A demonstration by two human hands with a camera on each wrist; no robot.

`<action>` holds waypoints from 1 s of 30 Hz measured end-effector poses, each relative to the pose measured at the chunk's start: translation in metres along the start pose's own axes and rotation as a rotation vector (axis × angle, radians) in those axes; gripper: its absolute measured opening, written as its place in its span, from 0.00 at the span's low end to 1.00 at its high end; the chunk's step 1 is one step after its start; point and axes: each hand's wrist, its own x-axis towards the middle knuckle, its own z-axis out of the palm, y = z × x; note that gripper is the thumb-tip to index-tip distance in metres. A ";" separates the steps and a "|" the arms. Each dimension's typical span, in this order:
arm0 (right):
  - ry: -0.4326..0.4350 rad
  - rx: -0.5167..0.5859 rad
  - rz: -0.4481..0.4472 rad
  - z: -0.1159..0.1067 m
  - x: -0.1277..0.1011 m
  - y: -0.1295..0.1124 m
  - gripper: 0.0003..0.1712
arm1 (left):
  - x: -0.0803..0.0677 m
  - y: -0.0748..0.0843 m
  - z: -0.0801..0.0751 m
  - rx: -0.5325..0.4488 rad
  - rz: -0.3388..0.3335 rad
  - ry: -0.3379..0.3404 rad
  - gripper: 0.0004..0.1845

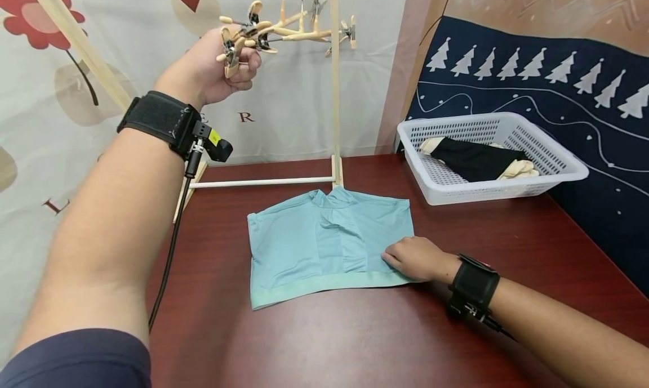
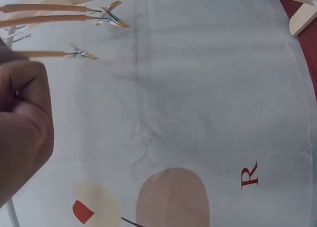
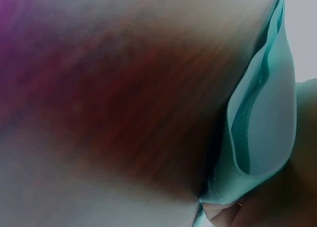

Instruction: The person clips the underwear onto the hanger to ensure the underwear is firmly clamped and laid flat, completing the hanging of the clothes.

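While the left hand [image 1: 223, 67] is raised to the clip hangers [image 1: 274, 30], the right hand [image 1: 413, 258] lies on the teal shorts [image 1: 324, 241].

The shorts lie flat on the table [image 1: 329, 331] in front of the wooden rack [image 1: 334, 95], waistband toward the person; the right fingers curl at the waistband's right end and, in the right wrist view, pinch a fold of the cloth [image 3: 262, 123], likely to lift that corner. The left fingers are bent round one hanger's clip, seemingly squeezing it; whether it is open is too small to tell. The left wrist view shows only a curled finger and blurred clips [image 2: 106, 16] against a curtain [image 2: 198, 113]. A white basket [image 1: 487, 157] to the right holds dark and cream garments, partly hidden by its wall.
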 end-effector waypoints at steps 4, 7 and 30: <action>0.005 0.003 0.000 -0.001 -0.001 -0.001 0.25 | -0.001 -0.002 -0.001 0.038 -0.050 -0.014 0.17; 0.007 0.004 0.000 -0.001 -0.002 -0.001 0.25 | 0.000 -0.002 0.000 0.057 -0.083 -0.020 0.14; 0.014 0.007 -0.010 -0.002 -0.002 0.000 0.25 | -0.024 0.013 -0.013 0.041 0.069 0.097 0.12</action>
